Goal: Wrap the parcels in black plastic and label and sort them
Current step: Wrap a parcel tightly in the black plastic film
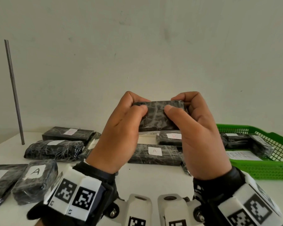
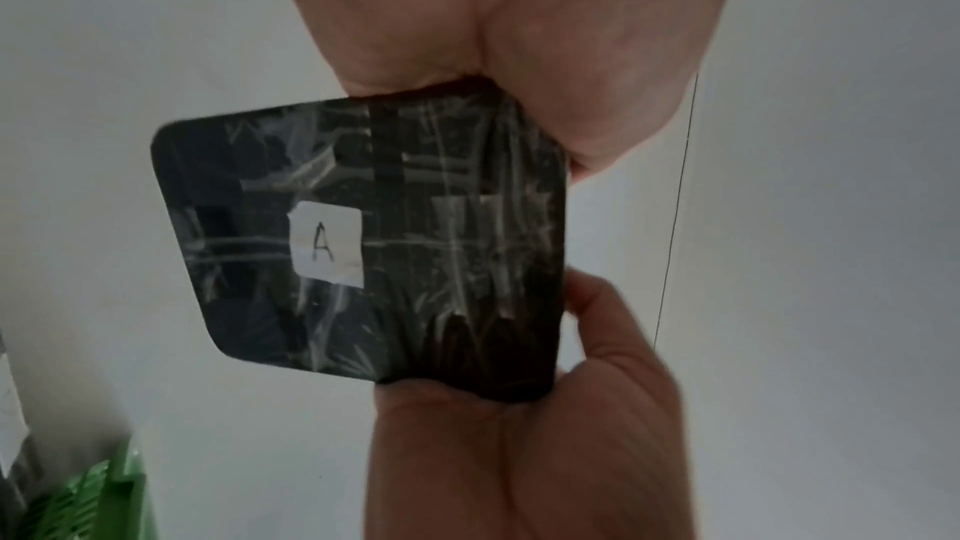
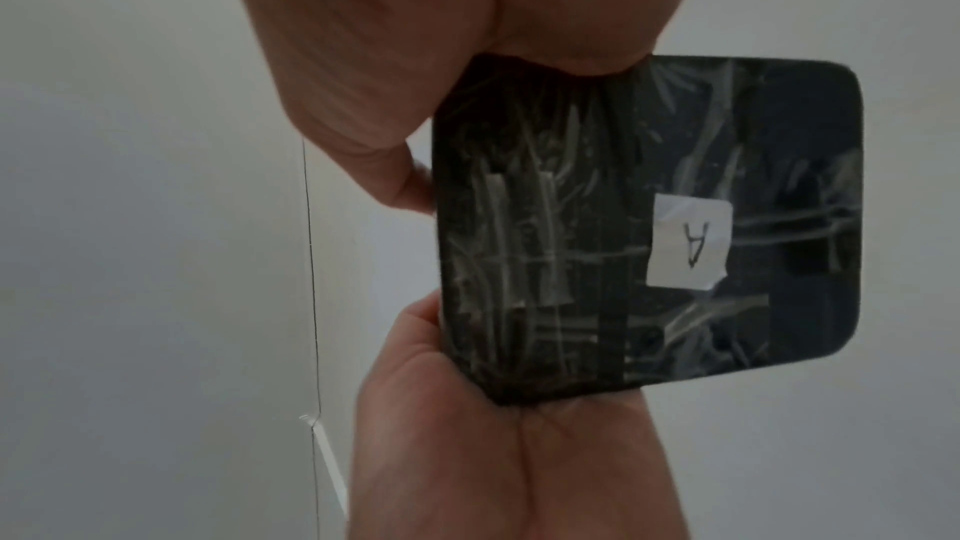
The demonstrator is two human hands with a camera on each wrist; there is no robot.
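Head view: left hand (image 1: 121,128) and right hand (image 1: 198,132) both grasp the black-wrapped parcel (image 1: 158,116), thumbs on its near face.

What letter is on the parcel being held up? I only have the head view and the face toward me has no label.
Observer: The left wrist view shows a white label on the far face of the held parcel, marked A.
Operator: Is it flat, or peeling?
Observer: In the right wrist view its lower corner looks slightly lifted; the rest lies flat.
Operator: Any fingers over the label?
Observer: No. The left hand and right hand each grip one end of the parcel. In the wrist views the fingers stay on the edges, clear of the label.
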